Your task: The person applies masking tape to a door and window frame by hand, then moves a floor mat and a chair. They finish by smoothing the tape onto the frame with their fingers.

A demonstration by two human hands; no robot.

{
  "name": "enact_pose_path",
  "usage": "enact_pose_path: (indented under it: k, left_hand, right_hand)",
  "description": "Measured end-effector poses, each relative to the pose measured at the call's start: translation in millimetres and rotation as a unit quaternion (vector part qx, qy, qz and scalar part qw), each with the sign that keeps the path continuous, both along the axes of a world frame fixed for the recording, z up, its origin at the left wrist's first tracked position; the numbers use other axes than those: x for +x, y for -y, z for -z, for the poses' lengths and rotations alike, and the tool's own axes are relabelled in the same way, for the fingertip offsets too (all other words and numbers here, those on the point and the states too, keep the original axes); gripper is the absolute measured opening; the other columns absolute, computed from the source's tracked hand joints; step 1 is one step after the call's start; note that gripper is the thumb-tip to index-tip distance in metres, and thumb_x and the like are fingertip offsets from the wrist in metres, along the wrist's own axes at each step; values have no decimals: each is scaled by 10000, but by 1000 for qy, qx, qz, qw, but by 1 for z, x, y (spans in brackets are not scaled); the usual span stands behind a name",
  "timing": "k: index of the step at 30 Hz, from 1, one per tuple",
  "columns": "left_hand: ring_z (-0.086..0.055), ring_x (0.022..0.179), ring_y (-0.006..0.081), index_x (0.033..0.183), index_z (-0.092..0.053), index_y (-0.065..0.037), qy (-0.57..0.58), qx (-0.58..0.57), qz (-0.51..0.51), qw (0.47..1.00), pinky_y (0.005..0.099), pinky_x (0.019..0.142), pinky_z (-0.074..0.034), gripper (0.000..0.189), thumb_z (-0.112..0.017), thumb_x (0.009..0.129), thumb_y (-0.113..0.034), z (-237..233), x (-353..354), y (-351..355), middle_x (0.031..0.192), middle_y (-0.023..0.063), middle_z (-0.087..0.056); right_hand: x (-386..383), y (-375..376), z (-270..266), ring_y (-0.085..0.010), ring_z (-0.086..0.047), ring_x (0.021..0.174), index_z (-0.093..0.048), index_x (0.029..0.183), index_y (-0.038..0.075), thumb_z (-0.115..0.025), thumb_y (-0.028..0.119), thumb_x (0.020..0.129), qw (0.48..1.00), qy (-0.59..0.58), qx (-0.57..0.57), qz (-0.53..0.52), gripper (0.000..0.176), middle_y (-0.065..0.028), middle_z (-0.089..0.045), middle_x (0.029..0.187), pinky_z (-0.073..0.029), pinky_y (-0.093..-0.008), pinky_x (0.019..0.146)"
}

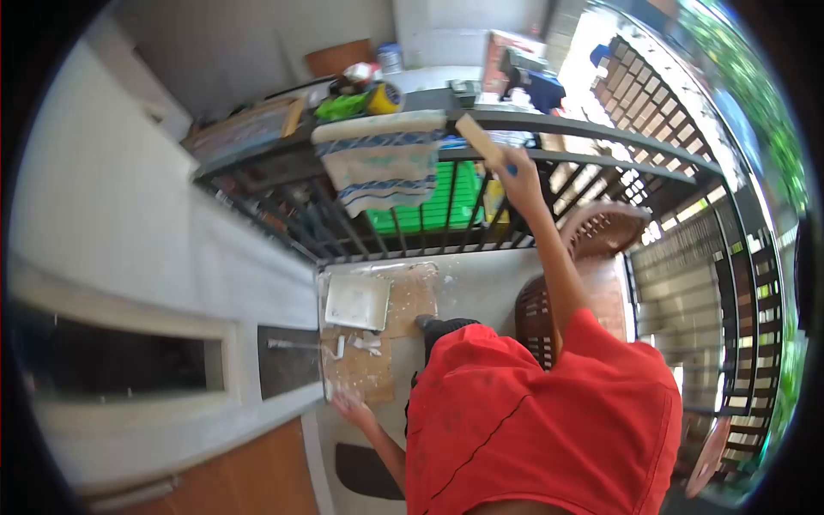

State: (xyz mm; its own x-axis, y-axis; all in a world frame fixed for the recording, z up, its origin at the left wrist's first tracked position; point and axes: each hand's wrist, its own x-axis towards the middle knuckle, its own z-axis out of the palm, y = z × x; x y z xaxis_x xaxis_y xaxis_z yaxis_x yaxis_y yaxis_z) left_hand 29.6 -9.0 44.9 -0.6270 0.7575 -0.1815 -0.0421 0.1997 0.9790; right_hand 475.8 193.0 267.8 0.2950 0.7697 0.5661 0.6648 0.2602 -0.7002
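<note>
My right hand (520, 177) is raised to the dark metal railing (601, 130) and grips a paintbrush (477, 136) with a pale wooden handle, which points up and left at the top rail. Low down, my left hand (350, 406) reaches to the near edge of a paint-stained cardboard sheet (410, 300) on the floor, fingers apart and holding nothing. A white paint tray (356, 301) lies on that cardboard. My red shirt (532, 421) fills the lower middle of the view.
A blue-and-white cloth (382, 163) hangs over the railing, with a green crate (439, 204) behind the bars. Brown wicker furniture (602, 228) stands at my right. A white wall (112, 215) runs along the left. Clutter sits beyond the railing.
</note>
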Motion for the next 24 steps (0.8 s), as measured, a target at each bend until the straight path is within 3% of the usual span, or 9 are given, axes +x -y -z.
enact_pose_path:
  k: [2,4,5,7,12,24]
  left_hand:
    - [-554,939,205,1104,-521,10,-141,51,48,988,302,787,-463,262,-485,878,-116,-115,22,-56,1081,126,-566]
    - [-545,914,231,1015,-566,6,-324,150,125,926,320,797,-430,191,-507,842,-49,-200,47,-95,1000,130,-577]
    - [-549,900,259,998,-574,6,-332,188,122,916,327,784,-429,196,-532,809,-21,-234,57,-110,976,137,-578]
    - [-545,859,293,995,-596,-59,-443,235,111,858,387,747,-418,257,-641,755,-138,-269,64,-135,944,107,-585]
    - [-530,837,212,987,-621,-147,-500,156,38,851,360,704,-397,291,-687,716,-229,-271,62,-152,939,-11,-582]
    - [-548,775,218,847,-643,-132,-577,37,-146,803,362,689,-409,144,-682,709,-144,-253,47,-139,846,3,-602]
  right_hand:
    - [-71,-5,10,-242,-541,842,-578,976,-12,-653,109,726,995,2,-3,-104,287,-132,-588,896,-415,-316,775]
    - [-124,-11,21,-242,-533,855,-572,977,-12,-652,110,725,977,-13,-38,-207,291,-134,-584,909,-411,-315,789]
    - [-149,-13,26,-239,-531,866,-585,970,-4,-683,124,706,965,-38,-52,-253,309,-119,-593,902,-414,-321,787]
    - [-187,-13,32,-236,-529,876,-598,963,5,-713,139,688,938,-69,-83,-328,327,-105,-602,894,-417,-327,784]
    - [-237,-26,40,-254,-521,888,-597,941,16,-715,160,685,886,-80,-63,-452,316,-96,-600,908,-413,-335,805]
    - [-300,-34,40,-296,-509,867,-610,928,20,-720,83,646,809,-65,-42,-582,309,-111,-602,908,-415,-362,770]
